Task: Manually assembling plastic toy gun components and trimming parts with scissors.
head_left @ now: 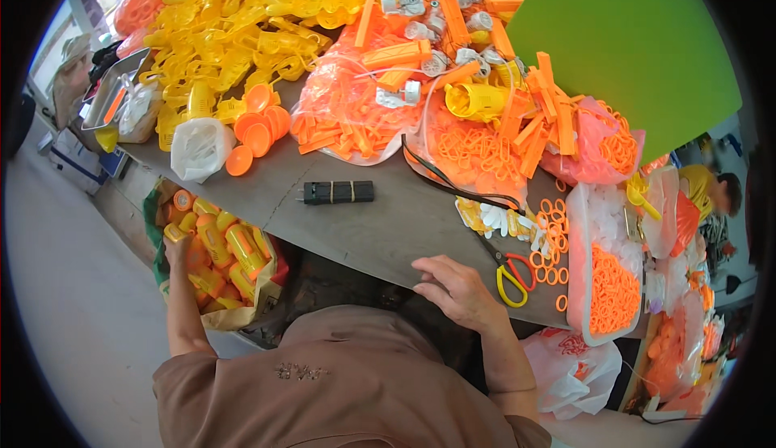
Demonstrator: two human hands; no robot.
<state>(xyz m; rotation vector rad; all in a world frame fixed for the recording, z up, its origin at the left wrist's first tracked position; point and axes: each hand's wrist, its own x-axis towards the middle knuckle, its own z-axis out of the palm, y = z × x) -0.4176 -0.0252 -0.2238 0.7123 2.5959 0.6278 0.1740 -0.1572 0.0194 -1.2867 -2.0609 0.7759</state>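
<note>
My left hand (pixel 176 250) reaches into a paper bag (pixel 271 290) below the table's left edge. Its fingers close round a yellow plastic piece (pixel 174 232), mostly hidden by the hand. Yellow cylinders with orange ends (pixel 212 238) fill the bag. My right hand (pixel 459 290) is at the table's front edge, fingers apart and nothing in it. To its right lie scissors (pixel 515 277) with one yellow and one red handle loop. A black block bound with bands (pixel 338 192) rests on the grey table (pixel 380 238).
Yellow plastic parts (pixel 234 36) heap at the back left. Bags of orange strips (pixel 347 109) and links (pixel 477 153) sit mid-table. Orange rings (pixel 552 242) lie beside a clear tub (pixel 578 286). A green panel (pixel 630 52) stands behind. Another person (pixel 703 193) is at far right.
</note>
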